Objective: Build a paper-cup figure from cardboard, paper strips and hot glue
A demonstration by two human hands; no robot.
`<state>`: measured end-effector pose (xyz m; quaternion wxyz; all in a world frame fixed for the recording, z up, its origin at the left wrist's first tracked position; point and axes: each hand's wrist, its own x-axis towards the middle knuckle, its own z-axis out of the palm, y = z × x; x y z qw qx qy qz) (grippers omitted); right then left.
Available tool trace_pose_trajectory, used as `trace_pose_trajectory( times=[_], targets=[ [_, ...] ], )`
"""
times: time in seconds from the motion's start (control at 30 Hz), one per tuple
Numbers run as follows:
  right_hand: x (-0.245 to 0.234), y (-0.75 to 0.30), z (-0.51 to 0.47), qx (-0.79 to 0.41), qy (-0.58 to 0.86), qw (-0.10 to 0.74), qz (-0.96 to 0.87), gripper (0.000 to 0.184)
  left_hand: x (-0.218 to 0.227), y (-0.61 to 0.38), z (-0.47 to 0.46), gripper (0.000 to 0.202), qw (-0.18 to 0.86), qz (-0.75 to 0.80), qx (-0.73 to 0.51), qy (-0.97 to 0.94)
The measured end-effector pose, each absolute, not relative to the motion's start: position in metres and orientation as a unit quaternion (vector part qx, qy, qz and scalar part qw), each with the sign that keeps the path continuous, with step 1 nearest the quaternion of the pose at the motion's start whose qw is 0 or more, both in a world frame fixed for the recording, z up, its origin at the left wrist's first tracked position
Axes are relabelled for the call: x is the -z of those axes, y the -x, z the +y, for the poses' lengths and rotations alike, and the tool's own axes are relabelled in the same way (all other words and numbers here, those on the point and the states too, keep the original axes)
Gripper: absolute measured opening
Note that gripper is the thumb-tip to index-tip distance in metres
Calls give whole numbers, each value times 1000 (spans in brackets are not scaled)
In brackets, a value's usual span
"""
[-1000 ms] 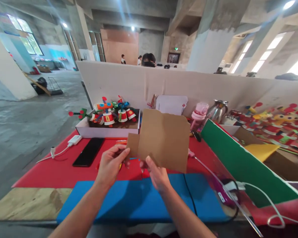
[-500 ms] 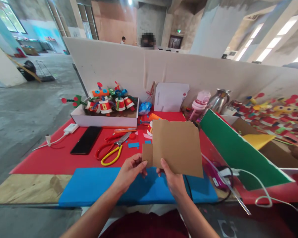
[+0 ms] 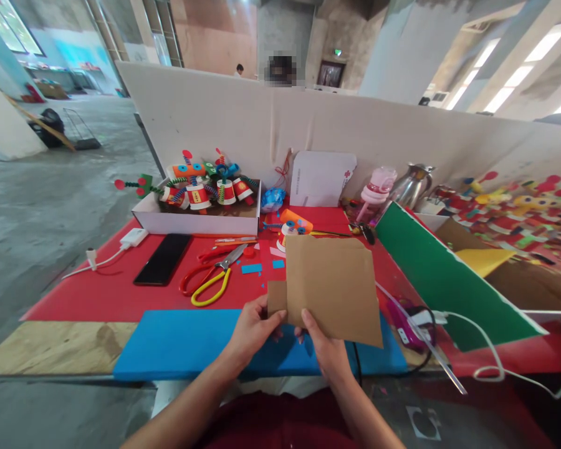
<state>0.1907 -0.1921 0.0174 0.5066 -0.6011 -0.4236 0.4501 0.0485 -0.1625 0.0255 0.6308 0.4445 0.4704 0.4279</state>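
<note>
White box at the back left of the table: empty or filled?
Not empty: several cup toys sit inside the white box, a green part jutting past its rim.

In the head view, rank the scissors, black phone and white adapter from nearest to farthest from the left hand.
1. Scissors: beyond the left hand, toward its left.
2. Black phone: left of the scissors.
3. White adapter: left of the phone.

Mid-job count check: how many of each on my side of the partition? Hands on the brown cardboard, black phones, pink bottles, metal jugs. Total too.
Hands on the brown cardboard: 2 (left hand, right hand)
Black phone: 1
Pink bottle: 1
Metal jug: 1
Total: 5
</note>
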Motion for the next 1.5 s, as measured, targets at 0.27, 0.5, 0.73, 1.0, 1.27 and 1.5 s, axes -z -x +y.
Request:
trace_pose_trajectory(
  times=[0.27, 0.5, 0.73, 1.0, 1.27, 1.5],
  targets=[
    [-9, -193, -191, -426, 584, 511, -465, 42, -25, -49, -164, 38, 626, 455, -461, -433],
    [-10, -200, -187, -488, 552, 503, -451, 41, -25, -42, -159, 41, 612, 460, -484, -424],
    [-12, -211, -193, -550, 520, 513, -406, 40, -28, -28, -158, 32, 634, 451, -470, -416],
    [-11, -226, -202, -621, 477, 528, -329, 42, -35, -30, -166, 39, 744, 382, -440, -326],
    [-17, -212, -197, -532, 544, 531, -372, 36, -38, 42, -133, 26, 218, 633, -281, -688],
    [-13, -210, -187, -444, 584, 633, -248, 36, -36, 94, -115, 28, 21, 677, 59, -733]
  ],
)
